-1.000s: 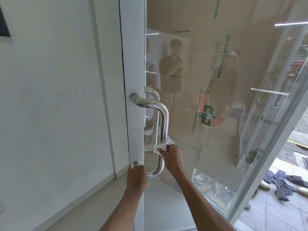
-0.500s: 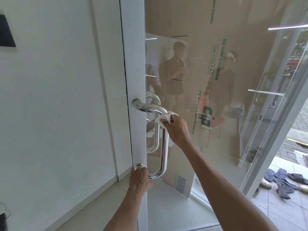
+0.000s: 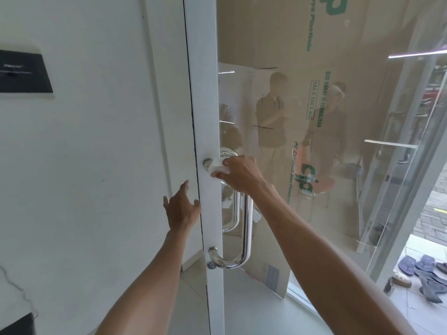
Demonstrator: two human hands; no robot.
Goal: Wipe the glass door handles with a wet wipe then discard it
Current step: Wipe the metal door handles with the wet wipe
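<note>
Head view looks down along both bare forearms at a glass door. Its handle (image 3: 248,218), a chrome D-shaped pull, stands upright on the door's white frame (image 3: 205,93). A rear handle (image 3: 235,213) is just behind it on the far side of the glass (image 3: 350,177).

The right hand (image 3: 242,176) is at the top of the handle, where the bar bends into its upper mount. Its fingers are curled and pinch the wipe (image 3: 219,168), a bunched white wad, against that bend. The wipe touches the bar and hides part of the upper mount.

The left hand (image 3: 181,210) is left of the handle, level with its upper half, fingers straight and spread, holding nothing. Its thumb tip meets the frame's edge and its fingers lie over the wall (image 3: 96,165); whether the palm presses there I cannot tell.

Just below the handle's lower mount is a small round lock (image 3: 211,265). Far left of the handle and above it, a black plaque (image 3: 24,73) hangs on the wall. Behind the handle, through the glass, stands a cardboard box (image 3: 278,32) with green print. Low and far right of the handle, sandals (image 3: 420,267) lie on the floor.
</note>
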